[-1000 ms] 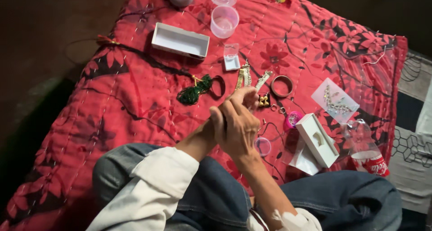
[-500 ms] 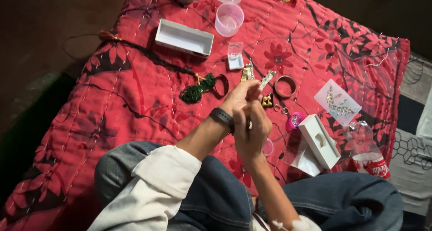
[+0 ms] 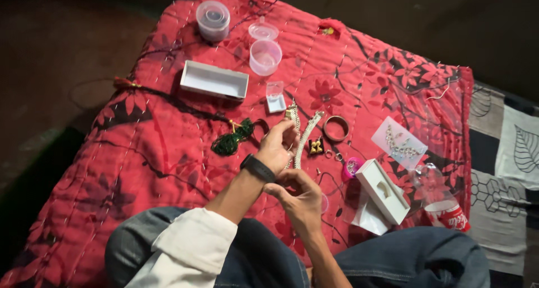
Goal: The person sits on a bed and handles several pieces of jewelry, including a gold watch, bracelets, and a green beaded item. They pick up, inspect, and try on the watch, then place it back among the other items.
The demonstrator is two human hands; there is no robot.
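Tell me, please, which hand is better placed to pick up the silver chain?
Probably the left hand: its fingers lie right beside the silver chain, while the right hand sits lower, at the black wristband on the left wrist.

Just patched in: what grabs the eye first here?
The red floral quilt fills the view, strewn with jewellery and small boxes. At centre, the left hand, black band on its wrist, touches gold chain bracelets; the right hand pinches just below. An open white box lies upper left.

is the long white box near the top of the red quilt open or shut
Open. The long white box lies lidless on the red quilt, its pale inside showing and seemingly empty.
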